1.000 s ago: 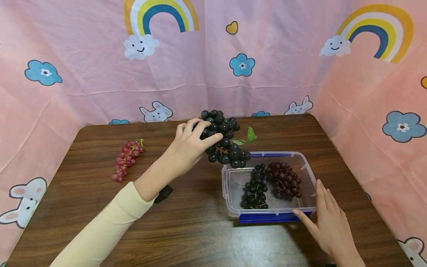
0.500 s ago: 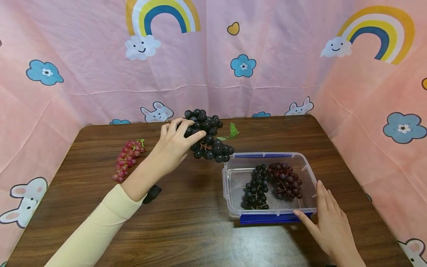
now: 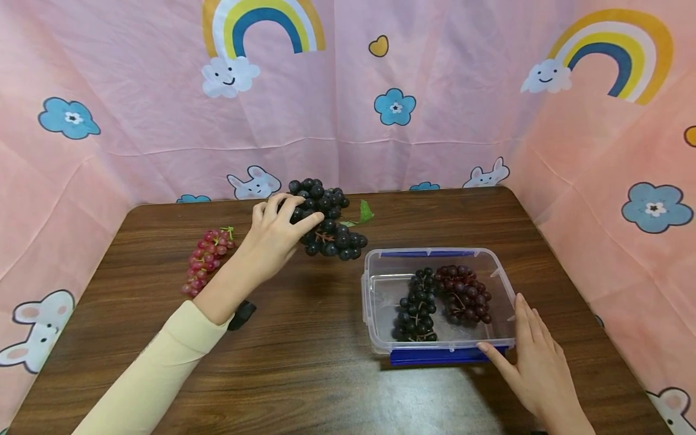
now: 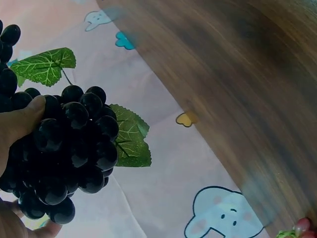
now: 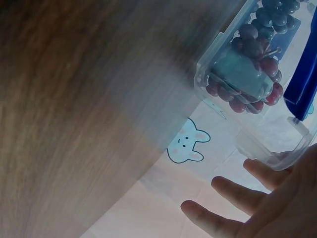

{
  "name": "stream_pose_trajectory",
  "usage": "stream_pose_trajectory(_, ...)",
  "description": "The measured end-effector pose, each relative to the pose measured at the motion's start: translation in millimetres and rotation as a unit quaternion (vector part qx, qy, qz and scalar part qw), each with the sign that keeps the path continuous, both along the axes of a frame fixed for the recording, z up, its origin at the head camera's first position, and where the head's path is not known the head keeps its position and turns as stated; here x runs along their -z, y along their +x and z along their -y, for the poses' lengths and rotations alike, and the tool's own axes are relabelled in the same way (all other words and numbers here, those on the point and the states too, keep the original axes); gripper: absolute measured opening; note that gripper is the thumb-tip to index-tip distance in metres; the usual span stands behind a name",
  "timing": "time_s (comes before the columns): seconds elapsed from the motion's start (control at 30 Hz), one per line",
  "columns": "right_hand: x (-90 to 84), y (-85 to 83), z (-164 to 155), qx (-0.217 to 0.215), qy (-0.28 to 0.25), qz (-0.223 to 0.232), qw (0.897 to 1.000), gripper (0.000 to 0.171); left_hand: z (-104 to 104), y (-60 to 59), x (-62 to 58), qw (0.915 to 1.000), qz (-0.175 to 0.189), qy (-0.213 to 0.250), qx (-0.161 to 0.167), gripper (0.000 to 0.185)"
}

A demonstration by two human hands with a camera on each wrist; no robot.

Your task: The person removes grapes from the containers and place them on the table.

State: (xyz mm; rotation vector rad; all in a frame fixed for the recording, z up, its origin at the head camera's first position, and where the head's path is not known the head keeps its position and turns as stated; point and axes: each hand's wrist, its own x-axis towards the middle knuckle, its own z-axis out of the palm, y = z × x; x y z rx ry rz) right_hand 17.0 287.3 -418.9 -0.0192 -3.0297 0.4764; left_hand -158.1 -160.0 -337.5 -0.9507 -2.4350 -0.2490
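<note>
My left hand (image 3: 277, 238) grips a large bunch of black grapes (image 3: 328, 208) above the back middle of the table, left of the container. Green leaves (image 4: 132, 136) stick out from this bunch. At the near right corner of the clear plastic container (image 3: 375, 290), my right hand (image 3: 535, 356) rests with straight fingers, thumb at the front rim. Inside the container lie a smaller bunch of black grapes (image 3: 417, 305) on the left and a bunch of dark red grapes (image 3: 464, 293) beside it.
A bunch of pinkish-red grapes (image 3: 206, 258) lies on the left of the wooden table (image 3: 304, 362). Blue latch flaps (image 3: 435, 355) run along the container's sides. A pink printed cloth (image 3: 337, 90) hangs behind and at both sides of the table.
My left hand has moved left with the large bunch of black grapes, from over the container's back left corner to beside it. The right hand and container have stayed put.
</note>
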Motion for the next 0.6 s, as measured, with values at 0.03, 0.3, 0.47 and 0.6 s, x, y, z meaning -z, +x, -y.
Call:
stream_pose_trajectory(0.03, 0.1, 0.3, 0.3, 0.000, -0.001, -0.003, 1.000, 0.112, 0.2, -1.1, 1.1, 1.0000, -0.001, 0.000, -0.001, 0.055)
stream_pose_trajectory(0.3, 1.7, 1.1, 0.7, -0.003, -0.002, -0.017, 1.000, 0.111, 1.8, -12.1, 12.3, 0.9998, -0.006, -0.011, -0.014, 0.056)
stream_pose_trajectory(0.47, 1.6, 0.0, 0.4, -0.007, -0.006, -0.022, 1.000, 0.112, 2.1, -19.7, 19.6, 0.9995, -0.013, -0.011, -0.025, 0.054)
stream_pose_trajectory(0.6, 1.3, -0.3, 0.6, -0.005, -0.007, -0.016, 1.000, 0.112, 1.4, -25.4, 24.2, 0.9995, -0.012, -0.011, -0.028, 0.054)
